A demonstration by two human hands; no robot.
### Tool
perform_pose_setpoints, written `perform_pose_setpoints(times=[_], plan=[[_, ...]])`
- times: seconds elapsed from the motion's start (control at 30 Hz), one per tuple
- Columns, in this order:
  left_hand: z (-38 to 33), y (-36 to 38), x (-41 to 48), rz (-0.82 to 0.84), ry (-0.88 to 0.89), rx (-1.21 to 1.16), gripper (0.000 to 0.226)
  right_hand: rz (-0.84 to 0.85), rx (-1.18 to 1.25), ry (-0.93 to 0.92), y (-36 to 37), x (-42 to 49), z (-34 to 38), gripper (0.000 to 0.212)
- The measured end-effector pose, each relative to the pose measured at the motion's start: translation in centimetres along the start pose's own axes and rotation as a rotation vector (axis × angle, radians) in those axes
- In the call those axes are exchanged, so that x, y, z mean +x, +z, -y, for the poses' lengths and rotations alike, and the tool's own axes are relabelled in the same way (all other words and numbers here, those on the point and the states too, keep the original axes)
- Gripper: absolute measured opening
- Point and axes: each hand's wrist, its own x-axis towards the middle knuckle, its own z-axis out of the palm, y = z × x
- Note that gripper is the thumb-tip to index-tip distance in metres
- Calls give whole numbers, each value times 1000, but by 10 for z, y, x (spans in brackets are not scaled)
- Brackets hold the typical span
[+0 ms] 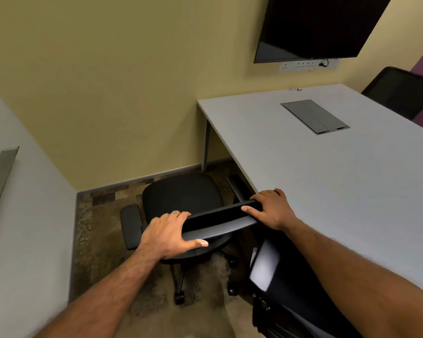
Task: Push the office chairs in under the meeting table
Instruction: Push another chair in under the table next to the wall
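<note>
- The left hand (169,234) grips the left end of the backrest top rail (220,219). Its fingers curl over the far side and the thumb lies along the near face.
- The right hand (270,208) grips the right end of the same rail, fingers wrapped over the top and thumb pressed on the near side.
- The office chair (181,196) stands on the carpet outside the long edge of the meeting table (327,179), towards the corner by the yellow wall. Its seat faces that wall rather than the table.
- Its right armrest (237,187) lies just at the table edge; I cannot tell whether it passes below the top or touches it. The left armrest (131,224) is well clear.
- The step in hand looks like swinging the chair round to face the table, so the task seems only begun for this chair.
- To do it well, turn the seat with a push from the left hand and a pull from the right, letting the casters (179,298) roll instead of dragging.
- Square the seat to the edge before pushing, and watch that both armrests clear the underside.
- A second chair (303,301) sits close on the right, so the swing should stay tight to avoid knocking it.
- Another chair (401,91) stands at the far edge.
</note>
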Motion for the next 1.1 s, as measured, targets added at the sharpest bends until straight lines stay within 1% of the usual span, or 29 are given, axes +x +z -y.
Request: perform_pose_setpoints(times=[0.1,0.33,0.57,0.67,0.77,0.87,0.97,1.1], plan=[[26,-9,18,9,42,-7,121,-8,-5,49,1,9,15,91],[81,-27,68,85,150,-18,119,-17,-29,110,4,26,38,83],[125,-42,122,83,251,-8,115,62,-70,68,-4,61,43,83],[143,-46,147,91,248,-12,115,101,-67,17,-5,80,43,79],[158,-52,175,135,204,-19,119,72,-37,-8,0,99,40,78],[172,-65,204,183,194,8,123,50,-3,18,6,117,44,77],[180,-75,229,241,201,51,125,52,-9,52,10,127,48,84],[193,-88,275,264,210,-16,122,103,30,123,6,150,54,94]])
